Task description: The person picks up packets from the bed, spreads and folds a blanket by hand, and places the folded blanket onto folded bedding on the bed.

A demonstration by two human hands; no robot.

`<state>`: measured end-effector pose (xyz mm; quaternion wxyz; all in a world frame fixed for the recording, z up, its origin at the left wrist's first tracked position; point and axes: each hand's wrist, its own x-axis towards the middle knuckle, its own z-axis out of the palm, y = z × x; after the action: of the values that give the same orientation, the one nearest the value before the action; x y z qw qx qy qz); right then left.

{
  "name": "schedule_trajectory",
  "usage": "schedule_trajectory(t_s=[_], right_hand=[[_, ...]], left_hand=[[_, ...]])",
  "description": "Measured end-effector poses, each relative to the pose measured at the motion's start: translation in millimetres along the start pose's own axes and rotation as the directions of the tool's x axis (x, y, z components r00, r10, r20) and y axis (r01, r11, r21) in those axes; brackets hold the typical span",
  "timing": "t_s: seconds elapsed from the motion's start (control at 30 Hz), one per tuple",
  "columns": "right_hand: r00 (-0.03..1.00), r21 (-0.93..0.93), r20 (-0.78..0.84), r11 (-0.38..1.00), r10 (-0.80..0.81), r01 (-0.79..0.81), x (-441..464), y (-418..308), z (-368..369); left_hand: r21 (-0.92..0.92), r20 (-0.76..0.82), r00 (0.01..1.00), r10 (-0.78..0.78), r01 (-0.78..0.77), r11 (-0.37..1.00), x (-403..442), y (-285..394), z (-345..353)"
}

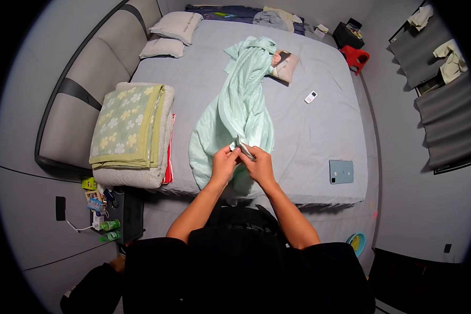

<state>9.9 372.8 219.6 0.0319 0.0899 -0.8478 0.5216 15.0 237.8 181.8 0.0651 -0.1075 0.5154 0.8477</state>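
Note:
A mint-green quilt (246, 99) lies bunched lengthwise over the grey-sheeted bed (309, 141), its near end raised toward me. My left hand (225, 163) pinches the edge of the quilt near its pale tag or corner. Close beside it, my right hand (257, 162) grips the same edge, with a light flap of cloth showing above the fingers. Both hands are closed and almost touch each other. Part of the quilt hangs down below them at the front of the bed.
Folded bedding topped by a green clover-patterned blanket (125, 125) sits at left. Two pillows (175, 29) lie at the headboard. A printed cushion (285, 65), a white remote (311, 97) and a tablet (341, 171) rest on the bed. A cluttered nightstand (131, 217) stands front left.

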Motion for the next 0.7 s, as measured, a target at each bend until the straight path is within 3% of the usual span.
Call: schedule_trajectory(t_s=[0.07, 0.17, 0.2, 0.3, 0.53, 0.63, 0.7], right_hand=[[0.994, 0.067, 0.103, 0.997, 0.021, -0.028, 1, 12, -4], [0.992, 0.037, -0.126, 0.999, -0.011, 0.016, -5, 20, 2], [0.980, -0.153, -0.154, 0.983, -0.128, 0.104, -5, 12, -3], [0.958, -0.463, 0.034, 0.845, -0.285, 0.268, -9, 7, -6], [0.925, -0.495, 0.051, 0.795, -0.377, 0.351, -12, 8, 3], [0.914, -0.511, 0.075, 0.772, -0.399, 0.379, -14, 6, 1], [0.912, -0.528, 0.094, 0.757, -0.398, 0.385, -13, 9, 0]], left_hand=[[-0.054, -0.035, 0.998, -0.046, 0.044, 0.998, -1, 0, -6], [-0.088, -0.055, 0.996, -0.075, 0.070, 0.994, -2, 0, -14], [-0.081, -0.043, 0.996, -0.083, 0.079, 0.994, -3, 4, -14], [-0.090, -0.062, 0.991, -0.119, 0.113, 0.990, -9, 14, -6], [-0.111, 0.057, 0.991, -0.122, 0.128, 0.986, -5, 5, -23], [-0.173, -0.009, 0.991, -0.133, 0.129, 0.976, -4, -3, -25], [-0.049, 0.052, 0.986, -0.159, 0.161, 0.986, -2, -1, -25]])
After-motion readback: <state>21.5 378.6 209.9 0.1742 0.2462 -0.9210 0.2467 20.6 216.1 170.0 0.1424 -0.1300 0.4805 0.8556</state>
